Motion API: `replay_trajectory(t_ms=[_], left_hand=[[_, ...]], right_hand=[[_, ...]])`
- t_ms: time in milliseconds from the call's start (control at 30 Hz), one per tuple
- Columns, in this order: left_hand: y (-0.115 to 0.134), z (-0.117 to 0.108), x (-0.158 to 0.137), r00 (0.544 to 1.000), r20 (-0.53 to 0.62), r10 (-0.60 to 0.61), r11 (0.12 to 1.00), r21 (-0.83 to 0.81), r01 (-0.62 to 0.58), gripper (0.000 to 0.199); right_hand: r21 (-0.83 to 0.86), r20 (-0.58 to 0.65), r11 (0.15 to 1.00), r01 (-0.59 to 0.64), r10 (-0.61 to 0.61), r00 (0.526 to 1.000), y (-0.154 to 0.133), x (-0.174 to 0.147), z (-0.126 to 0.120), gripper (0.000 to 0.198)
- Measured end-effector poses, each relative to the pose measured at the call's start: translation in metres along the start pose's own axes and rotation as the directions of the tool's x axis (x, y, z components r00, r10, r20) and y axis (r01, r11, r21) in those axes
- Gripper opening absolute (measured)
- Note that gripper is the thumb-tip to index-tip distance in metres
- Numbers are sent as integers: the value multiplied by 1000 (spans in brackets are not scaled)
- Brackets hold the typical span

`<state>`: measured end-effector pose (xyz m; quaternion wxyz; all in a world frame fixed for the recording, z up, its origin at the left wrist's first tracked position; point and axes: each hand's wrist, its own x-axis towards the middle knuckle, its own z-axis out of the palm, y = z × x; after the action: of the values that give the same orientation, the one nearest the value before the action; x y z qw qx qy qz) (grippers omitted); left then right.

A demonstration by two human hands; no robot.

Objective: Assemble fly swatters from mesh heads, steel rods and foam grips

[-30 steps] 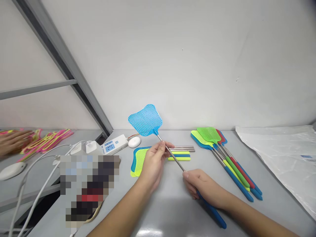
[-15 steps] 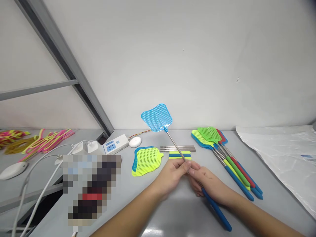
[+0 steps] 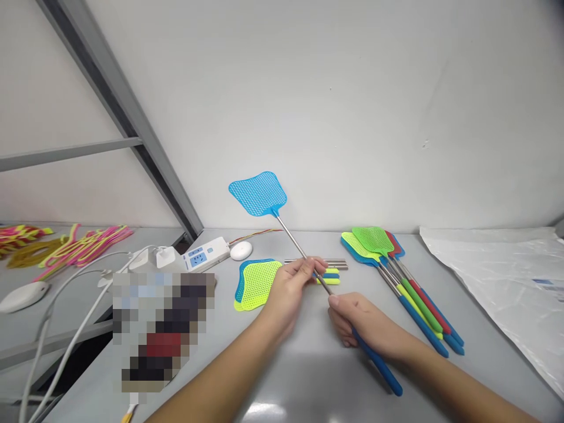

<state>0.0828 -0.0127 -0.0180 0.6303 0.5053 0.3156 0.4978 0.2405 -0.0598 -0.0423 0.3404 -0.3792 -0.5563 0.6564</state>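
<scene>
A blue fly swatter with a metal rod and blue grip slants across the middle, lifted above the table. My left hand is closed around the rod partway up. Lower down, my right hand grips the swatter where the rod meets the blue handle. Beside my left hand lie loose yellow-green swatter heads over a blue one. Behind it are metal rods and short yellow and blue handles, partly hidden by the hand.
Several swatters in green, blue, yellow and red are piled at right, next to a clear plastic sheet. To the left are a power strip, a round white device, cables and a pixelated patch. Pink-yellow cords lie far left.
My left hand has slid up the rod, away from my right hand. The swatter's head has moved up and to the left, and more rod shows between the hands.
</scene>
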Motion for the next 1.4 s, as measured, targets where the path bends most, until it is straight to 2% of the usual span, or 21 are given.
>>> replay_trajectory(t_ms=[133, 233, 333, 433, 533, 600, 667, 833, 1033, 1133, 1267, 1333, 1400], left_hand=[[6, -8, 7, 991, -123, 48, 990, -125, -64, 29], [8, -10, 9, 982, -180, 63, 984, -154, -91, 29], [2, -7, 7, 974, -224, 39, 980, -180, -81, 30], [-8, 1, 0, 966, -259, -1, 988, -149, -39, 31], [-18, 12, -10, 985, -172, -27, 1000, -16, 25, 33], [-21, 18, -15, 995, -90, -51, 997, 49, 56, 36], [-21, 21, -18, 997, -55, -51, 994, 98, 56, 36], [-13, 15, -13, 995, -93, 19, 991, 130, -7, 33], [9, -9, 3, 945, -297, 135, 988, -34, -152, 28], [14, -13, 6, 932, -317, 174, 976, -70, -206, 26], [17, -11, 6, 929, -326, 173, 971, -99, -216, 26], [23, -15, 9, 910, -370, 185, 960, -129, -248, 26], [32, -26, 15, 861, -453, 231, 926, -168, -337, 26]], right_hand=[[-18, 45, 999, -29, 29, 999, -5, -1, 1, 52], [-25, 64, 999, -31, 33, 997, -6, -2, 2, 52], [-48, 79, 998, -32, 36, 996, -5, -3, 3, 51], [22, 94, 997, -76, 74, 993, -2, -2, 2, 46], [153, 63, 984, -94, 85, 994, 0, 1, -1, 43], [190, 41, 977, -92, 86, 995, 1, 1, -3, 43], [204, 42, 973, -107, 101, 994, 0, 1, -3, 44], [227, 74, 967, -117, 103, 992, -5, 1, 2, 44], [173, 156, 974, -148, 121, 980, -8, -1, 7, 45], [155, 175, 977, -147, 120, 977, -10, -2, 7, 45], [125, 173, 980, -152, 130, 976, -14, -3, 6, 47], [111, 181, 980, -166, 144, 973, -14, -5, 5, 48], [99, 207, 978, -185, 162, 965, -14, -8, 5, 48]])
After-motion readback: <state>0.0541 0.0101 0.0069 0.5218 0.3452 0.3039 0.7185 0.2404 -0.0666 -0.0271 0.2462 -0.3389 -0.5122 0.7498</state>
